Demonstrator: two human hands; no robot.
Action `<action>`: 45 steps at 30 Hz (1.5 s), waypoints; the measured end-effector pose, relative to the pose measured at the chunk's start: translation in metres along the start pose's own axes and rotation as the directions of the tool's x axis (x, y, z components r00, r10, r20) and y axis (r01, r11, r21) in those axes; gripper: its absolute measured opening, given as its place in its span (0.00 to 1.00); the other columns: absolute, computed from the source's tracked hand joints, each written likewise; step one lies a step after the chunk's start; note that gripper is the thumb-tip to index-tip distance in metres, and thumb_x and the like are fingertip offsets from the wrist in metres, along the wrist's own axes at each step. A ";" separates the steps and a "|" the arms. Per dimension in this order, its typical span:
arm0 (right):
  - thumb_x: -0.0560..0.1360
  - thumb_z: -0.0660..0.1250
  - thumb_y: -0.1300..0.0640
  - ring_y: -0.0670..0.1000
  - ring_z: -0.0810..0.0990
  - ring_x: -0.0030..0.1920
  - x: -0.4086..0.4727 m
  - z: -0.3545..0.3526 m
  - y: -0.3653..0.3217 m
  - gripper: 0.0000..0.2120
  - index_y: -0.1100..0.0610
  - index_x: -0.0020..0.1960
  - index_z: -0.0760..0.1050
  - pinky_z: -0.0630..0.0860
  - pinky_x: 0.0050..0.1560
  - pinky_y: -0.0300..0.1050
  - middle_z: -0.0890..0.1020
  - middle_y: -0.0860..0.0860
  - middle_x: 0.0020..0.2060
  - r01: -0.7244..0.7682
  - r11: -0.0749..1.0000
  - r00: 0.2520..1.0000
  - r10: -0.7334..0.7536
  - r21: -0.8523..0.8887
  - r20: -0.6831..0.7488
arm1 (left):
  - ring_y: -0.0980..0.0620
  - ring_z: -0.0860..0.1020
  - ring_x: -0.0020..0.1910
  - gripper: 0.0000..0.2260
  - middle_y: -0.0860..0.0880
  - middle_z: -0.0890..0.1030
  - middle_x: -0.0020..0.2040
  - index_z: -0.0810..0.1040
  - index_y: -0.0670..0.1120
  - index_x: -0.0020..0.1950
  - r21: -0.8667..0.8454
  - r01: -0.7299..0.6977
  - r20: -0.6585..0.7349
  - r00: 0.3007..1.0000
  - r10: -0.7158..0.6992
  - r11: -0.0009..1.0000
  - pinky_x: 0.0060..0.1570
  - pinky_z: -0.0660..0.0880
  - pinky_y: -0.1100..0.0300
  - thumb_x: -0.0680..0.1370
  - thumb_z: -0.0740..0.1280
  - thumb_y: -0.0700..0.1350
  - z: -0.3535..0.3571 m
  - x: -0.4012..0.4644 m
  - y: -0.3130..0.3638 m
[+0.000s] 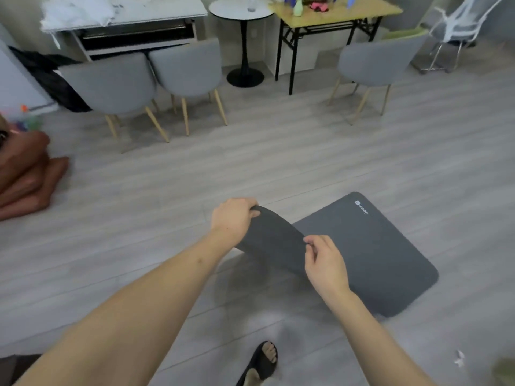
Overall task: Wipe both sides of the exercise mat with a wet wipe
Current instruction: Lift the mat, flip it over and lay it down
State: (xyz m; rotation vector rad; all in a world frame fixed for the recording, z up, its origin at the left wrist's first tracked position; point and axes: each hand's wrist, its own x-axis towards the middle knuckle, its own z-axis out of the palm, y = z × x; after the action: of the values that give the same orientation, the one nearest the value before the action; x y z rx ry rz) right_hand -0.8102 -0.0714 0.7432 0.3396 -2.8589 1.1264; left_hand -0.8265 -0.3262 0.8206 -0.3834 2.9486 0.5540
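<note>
Person's turning the exercise mat (370, 257) over on the floor (167, 207): left hand (232, 220) is gripping the raised far corner, right hand (324, 263) is pinching the near edge. No wipe visible. Next, prob. needs folding it across w/o creasing, so the underside's facing up.

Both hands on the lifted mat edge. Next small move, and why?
Probably carry the raised edge over toward the logo end to finish flipping the mat. The left hand and right hand each grip the lifted near edge, its underside is curling up, and the far half lies flat on the floor. No wipe in either hand.
</note>
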 end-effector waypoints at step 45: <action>0.82 0.61 0.41 0.44 0.78 0.58 -0.217 0.238 -0.238 0.17 0.49 0.65 0.76 0.74 0.60 0.42 0.80 0.43 0.58 -0.769 0.521 0.436 0.851 0.370 -0.292 | 0.42 0.84 0.50 0.09 0.48 0.87 0.46 0.84 0.52 0.41 -0.642 -0.230 0.483 0.621 0.618 0.732 0.57 0.81 0.48 0.79 0.69 0.47 0.026 -0.006 -0.012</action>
State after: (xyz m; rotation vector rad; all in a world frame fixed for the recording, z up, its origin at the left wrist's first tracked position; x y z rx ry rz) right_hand -0.5382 -0.3619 0.7002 -1.3197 -2.4234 1.3075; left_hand -0.8159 -0.3266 0.7934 0.4768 2.0931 1.2618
